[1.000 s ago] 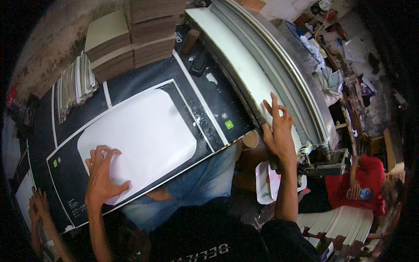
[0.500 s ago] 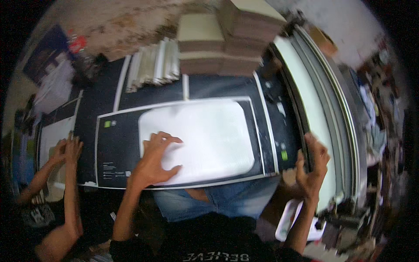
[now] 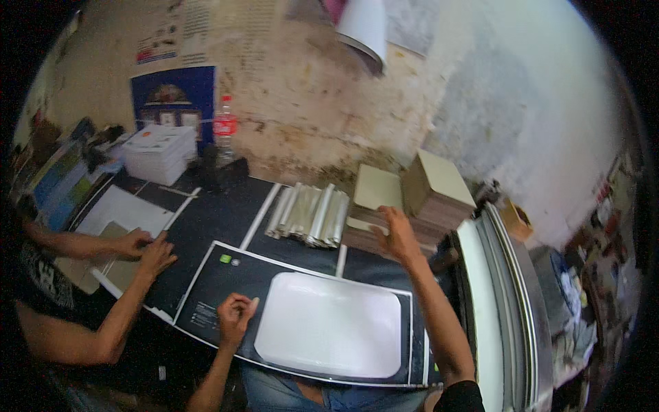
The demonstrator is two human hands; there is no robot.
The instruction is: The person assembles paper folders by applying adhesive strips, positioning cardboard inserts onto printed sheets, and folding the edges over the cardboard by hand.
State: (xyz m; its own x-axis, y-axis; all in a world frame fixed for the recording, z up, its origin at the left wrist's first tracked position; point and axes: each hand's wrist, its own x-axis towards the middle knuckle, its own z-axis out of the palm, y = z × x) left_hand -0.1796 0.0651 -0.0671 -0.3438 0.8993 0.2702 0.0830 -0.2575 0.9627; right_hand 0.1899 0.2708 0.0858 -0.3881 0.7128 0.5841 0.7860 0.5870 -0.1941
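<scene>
My right hand [image 3: 398,235] reaches to the back of the table, thumb and fingers apart, at the front stack of cut boards [image 3: 377,187] with pale tops and brown edges. I cannot make out any board in its grasp. My left hand [image 3: 237,317] hovers by the left edge of a white sheet [image 3: 329,326], its fingers loosely bent and the thumb apart, with nothing seen in it. The sheet has rounded corners and lies flat on a black panel [image 3: 237,271] with a white border, just in front of me.
A bundle of pale strips [image 3: 309,214] lies left of the boards. Long panels [image 3: 491,309] stand along the right side. To the left, a co-worker's hands [image 3: 147,250] work over a brown board. A paper stack [image 3: 158,154] and a bottle [image 3: 225,130] stand near the wall.
My right hand has moved from the right-hand panels to the board stack. My left hand has drawn back leftward off the white sheet. The view has tilted up, showing more wall.
</scene>
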